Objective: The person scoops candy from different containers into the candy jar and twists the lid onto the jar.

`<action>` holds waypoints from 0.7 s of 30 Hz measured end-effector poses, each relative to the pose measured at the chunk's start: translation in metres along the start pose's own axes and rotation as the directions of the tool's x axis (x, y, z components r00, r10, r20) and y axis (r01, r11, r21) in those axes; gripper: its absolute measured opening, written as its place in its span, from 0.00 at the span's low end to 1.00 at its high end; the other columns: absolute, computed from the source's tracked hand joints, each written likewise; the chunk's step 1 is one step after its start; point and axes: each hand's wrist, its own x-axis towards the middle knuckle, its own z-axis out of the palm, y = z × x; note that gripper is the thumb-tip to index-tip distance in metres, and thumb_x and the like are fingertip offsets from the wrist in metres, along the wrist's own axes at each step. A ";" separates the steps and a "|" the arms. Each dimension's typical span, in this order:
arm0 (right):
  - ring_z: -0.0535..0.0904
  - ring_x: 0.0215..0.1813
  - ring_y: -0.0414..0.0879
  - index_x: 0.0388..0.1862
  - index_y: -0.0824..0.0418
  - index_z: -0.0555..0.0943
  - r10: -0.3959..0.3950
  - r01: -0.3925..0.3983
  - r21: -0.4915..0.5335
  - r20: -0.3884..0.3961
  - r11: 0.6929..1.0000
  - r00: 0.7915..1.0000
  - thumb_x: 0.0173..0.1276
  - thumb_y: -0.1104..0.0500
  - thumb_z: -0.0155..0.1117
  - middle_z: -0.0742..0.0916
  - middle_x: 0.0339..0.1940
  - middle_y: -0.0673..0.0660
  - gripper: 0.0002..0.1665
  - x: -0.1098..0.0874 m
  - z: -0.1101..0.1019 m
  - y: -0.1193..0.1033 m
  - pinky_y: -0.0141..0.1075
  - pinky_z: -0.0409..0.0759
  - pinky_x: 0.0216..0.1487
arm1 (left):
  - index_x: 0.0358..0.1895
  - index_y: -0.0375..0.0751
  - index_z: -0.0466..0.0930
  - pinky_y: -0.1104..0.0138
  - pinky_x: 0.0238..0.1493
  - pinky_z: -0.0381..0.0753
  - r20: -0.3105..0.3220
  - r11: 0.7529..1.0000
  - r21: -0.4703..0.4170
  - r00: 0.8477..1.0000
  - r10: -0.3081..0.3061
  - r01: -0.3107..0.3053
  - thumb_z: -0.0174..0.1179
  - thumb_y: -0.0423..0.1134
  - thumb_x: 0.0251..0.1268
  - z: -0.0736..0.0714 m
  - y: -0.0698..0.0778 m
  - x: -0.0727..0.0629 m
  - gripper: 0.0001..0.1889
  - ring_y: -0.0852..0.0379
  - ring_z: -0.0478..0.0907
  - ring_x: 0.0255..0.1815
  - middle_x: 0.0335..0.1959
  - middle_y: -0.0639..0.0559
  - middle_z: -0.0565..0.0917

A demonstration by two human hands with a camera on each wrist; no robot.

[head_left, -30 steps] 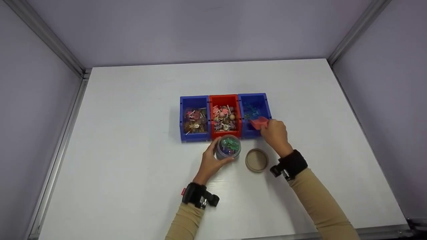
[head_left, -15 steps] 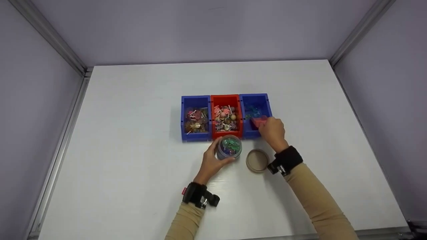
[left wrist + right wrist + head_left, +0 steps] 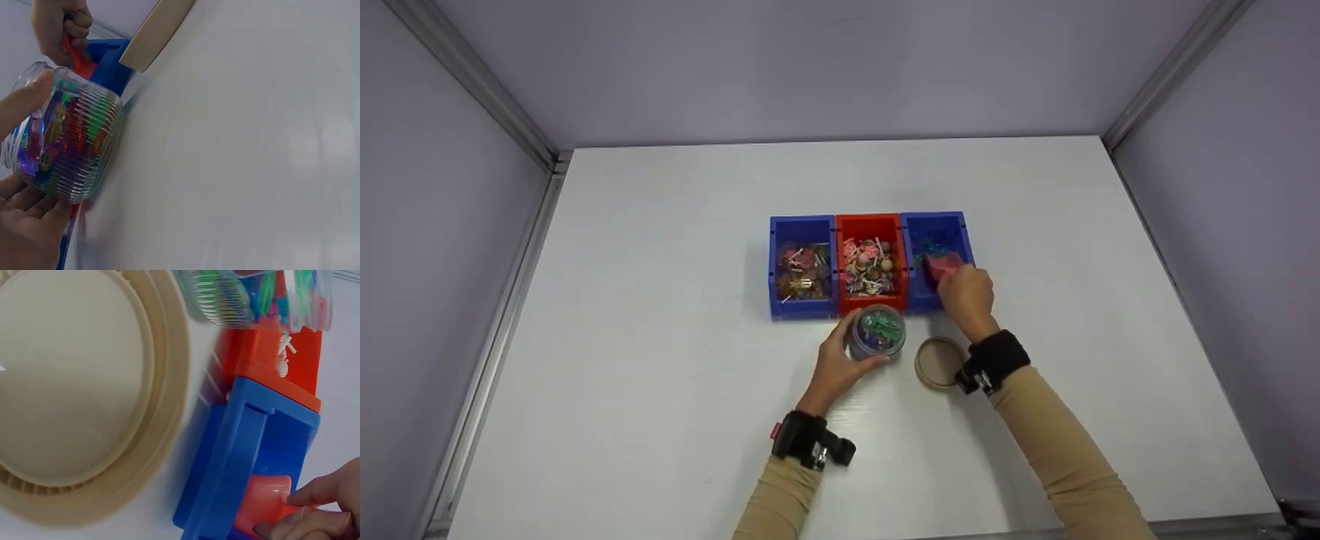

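Note:
My left hand [image 3: 838, 367] grips a clear ribbed jar [image 3: 84, 135] between thumb and fingers. Colourful translucent pieces fill much of it, with green ones on top in the head view. My right hand [image 3: 968, 296] holds a red scoop [image 3: 943, 265] by its handle, the scoop's bowl down inside the right-hand blue bin [image 3: 934, 225]. A few blue and green translucent pieces [image 3: 931, 246] lie in that bin beyond the scoop. What the scoop contains is hidden. The beige round lid [image 3: 939, 363] lies inner side up on the table, just below the right wrist.
A red bin [image 3: 868, 225] with small lollipops stands in the middle of the row. To its left, another blue bin [image 3: 802, 226] holds wrapped-looking lollipops. The bins stand side by side on a white table [image 3: 660, 337], enclosed by pale walls.
My right hand has shifted slightly left and away from me, taking the scoop deeper into the right blue bin. The left hand and jar stay in place.

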 end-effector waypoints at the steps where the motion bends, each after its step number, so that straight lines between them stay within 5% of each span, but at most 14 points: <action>1: 0.84 0.36 0.66 0.16 0.64 0.72 -0.005 0.005 0.007 -0.009 1.000 1.000 0.61 0.61 0.56 0.86 0.33 0.76 0.15 0.000 0.002 0.001 0.59 0.81 0.36 | 0.71 0.34 0.60 0.56 0.75 0.64 0.001 1.000 0.000 1.000 -0.001 0.001 0.76 0.39 0.46 0.000 0.000 0.000 0.47 0.41 0.61 0.75 0.72 0.36 0.67; 5: 0.84 0.36 0.67 0.14 0.66 0.73 -0.028 0.028 0.016 -0.039 0.999 0.999 0.62 0.61 0.57 0.86 0.31 0.77 0.17 0.001 0.009 0.003 0.59 0.81 0.37 | 0.72 0.34 0.60 0.56 0.75 0.65 0.007 1.000 0.003 1.000 0.001 -0.001 0.75 0.39 0.47 0.000 -0.001 0.000 0.47 0.41 0.62 0.75 0.72 0.36 0.67; 9: 0.84 0.39 0.69 0.24 0.75 0.81 -0.023 0.024 0.013 -0.043 1.000 0.999 0.63 0.60 0.56 0.86 0.34 0.78 0.18 0.003 0.013 0.002 0.59 0.82 0.39 | 0.72 0.34 0.59 0.57 0.75 0.65 0.014 1.000 0.006 1.000 0.010 -0.010 0.75 0.39 0.48 0.000 -0.001 -0.001 0.47 0.41 0.62 0.75 0.72 0.36 0.67; 21: 0.84 0.35 0.67 0.21 0.73 0.80 0.008 -0.001 0.108 -0.069 0.994 0.998 0.64 0.60 0.56 0.86 0.30 0.76 0.17 0.003 0.024 0.003 0.59 0.80 0.38 | 0.72 0.35 0.59 0.56 0.75 0.64 0.004 1.000 -0.001 1.000 -0.002 0.002 0.75 0.40 0.47 0.001 -0.001 -0.001 0.48 0.41 0.61 0.75 0.72 0.36 0.66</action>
